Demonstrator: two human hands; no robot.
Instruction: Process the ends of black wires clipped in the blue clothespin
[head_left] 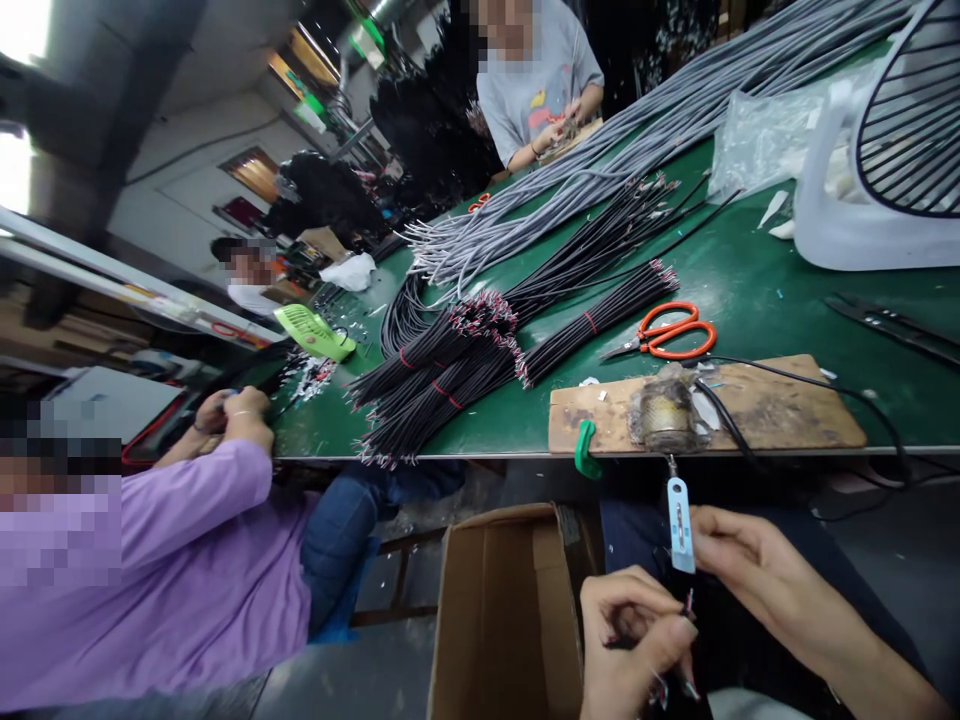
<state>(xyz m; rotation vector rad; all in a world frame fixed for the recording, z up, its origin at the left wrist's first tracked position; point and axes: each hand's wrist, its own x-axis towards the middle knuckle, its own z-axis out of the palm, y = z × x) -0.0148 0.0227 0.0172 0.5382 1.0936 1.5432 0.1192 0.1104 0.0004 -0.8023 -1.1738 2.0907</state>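
Observation:
My left hand (636,635) is closed, its thumb and forefinger pinching a cable end (689,603) with thin red and white wires. More stripped wire ends show below its fingers. My right hand (739,555) is beside the light-blue slotted plastic piece (681,530), its fingers curled together; anything between them is hidden. That piece hangs from the shaft of a small motor (666,415), which is fixed to a worn wooden board (787,405) at the table edge. Below the hands, dark clothing makes the cable hard to follow.
Tied black cable bundles (450,370), long grey cables (525,215), orange-handled scissors (671,332) and a white fan (832,220) lie or stand on the green table (757,300). An open cardboard box (502,610) is below the edge. A purple-sleeved co-worker (187,560) sits left; others work farther back.

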